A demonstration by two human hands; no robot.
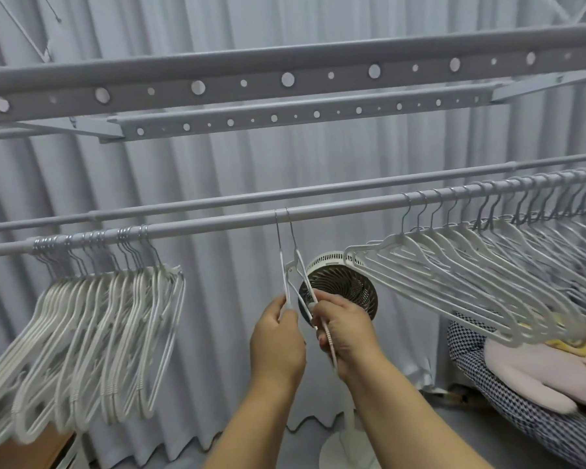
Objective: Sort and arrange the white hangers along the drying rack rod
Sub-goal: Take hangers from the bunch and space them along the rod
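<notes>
Hangers of white plastic hang in three lots along the drying rack rod (335, 207): a tight bunch (92, 336) at the left end, a long fanned row (471, 275) at the right, and two lone hangers (293, 265) hooked side by side on the bare middle stretch; these two hang straight above both hands, their metal hooks over the rod and their white bodies reaching down into the fingers. The left hand (278, 343) pinches the lower part of the left one of the pair, thumb and fingers closed round its thin bar; the right hand (344, 333) grips the right one, fingers curled round a ribbed white bar that runs down across the palm; the two hands sit just beside each other, nearly touching. A second thinner rod (217, 202) runs parallel behind the first; perforated bars (285, 79) cross overhead; a round fan (344, 286) on a white stand sits behind the hands, before a pale pleated curtain (217, 333). Folded clothes (528, 377), checked and pink, lie at lower right.
</notes>
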